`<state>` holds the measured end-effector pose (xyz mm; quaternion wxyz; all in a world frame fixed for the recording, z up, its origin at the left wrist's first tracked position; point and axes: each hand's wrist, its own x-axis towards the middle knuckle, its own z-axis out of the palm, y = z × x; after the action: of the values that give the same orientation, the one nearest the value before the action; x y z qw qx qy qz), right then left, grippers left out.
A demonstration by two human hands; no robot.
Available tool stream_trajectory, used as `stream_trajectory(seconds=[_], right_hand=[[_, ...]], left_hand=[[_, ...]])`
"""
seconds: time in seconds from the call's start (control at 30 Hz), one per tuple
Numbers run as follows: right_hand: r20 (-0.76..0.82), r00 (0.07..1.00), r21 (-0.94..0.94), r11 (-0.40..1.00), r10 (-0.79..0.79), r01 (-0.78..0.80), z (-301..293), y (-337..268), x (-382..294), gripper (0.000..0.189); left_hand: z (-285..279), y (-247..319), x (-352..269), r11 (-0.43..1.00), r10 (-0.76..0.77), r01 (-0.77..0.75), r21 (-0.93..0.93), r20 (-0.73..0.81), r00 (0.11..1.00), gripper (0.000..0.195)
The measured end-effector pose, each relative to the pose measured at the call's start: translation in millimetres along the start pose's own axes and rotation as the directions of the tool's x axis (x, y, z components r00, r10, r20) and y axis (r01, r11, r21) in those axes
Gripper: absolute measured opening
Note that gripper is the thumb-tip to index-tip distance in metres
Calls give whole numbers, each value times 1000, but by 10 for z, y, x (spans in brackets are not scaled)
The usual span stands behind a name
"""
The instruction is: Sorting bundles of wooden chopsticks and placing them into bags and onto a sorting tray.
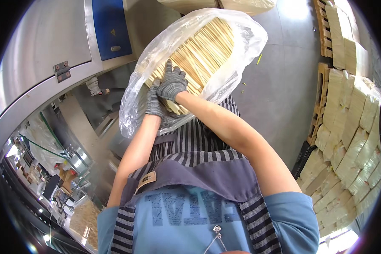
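Pale wooden sticks lie side by side in a clear plastic bag whose mouth is spread wide before me. My right hand, in a grey knit glove, rests on the near left part of the sticks, index finger stretched out and the others bent. Just beside it, my left hand, gloved alike, reaches inside the bag's left side and touches the right hand. Some stick ends show below the right wrist. Both palms are hidden, so whether either hand grips sticks is unclear.
A steel machine cabinet with a blue panel stands close on the left. Further bagged bundles are at the top. Along the right, wrapped packs are stacked on wooden pallets. Grey floor lies between.
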<state>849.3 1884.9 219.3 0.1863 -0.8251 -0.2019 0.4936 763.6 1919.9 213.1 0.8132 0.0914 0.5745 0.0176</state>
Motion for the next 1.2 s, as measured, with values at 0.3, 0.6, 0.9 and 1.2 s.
stream_trajectory(seconds=[0.3,0.6,0.9,1.2], right_hand=[[-113,965,-356,916,-236,182,12,319,221,86],[103,929,-618,709,-357,341,-1350,327,-230,90],[98,707,-709,449,-700,543,-1267,846,-321,13],[-1,552,-632,428,-834,646,-1747,612,-639,16]], left_hand=[[-447,-214,722,983,184,-185,-21,-26,983,51],[229,152,-553,-242,657,-467,850,498,566,65],[636,1193,-137,-664,667,-57,745,626,404,27],[934,1459,-154,-640,357,-447,625,757,547,23]])
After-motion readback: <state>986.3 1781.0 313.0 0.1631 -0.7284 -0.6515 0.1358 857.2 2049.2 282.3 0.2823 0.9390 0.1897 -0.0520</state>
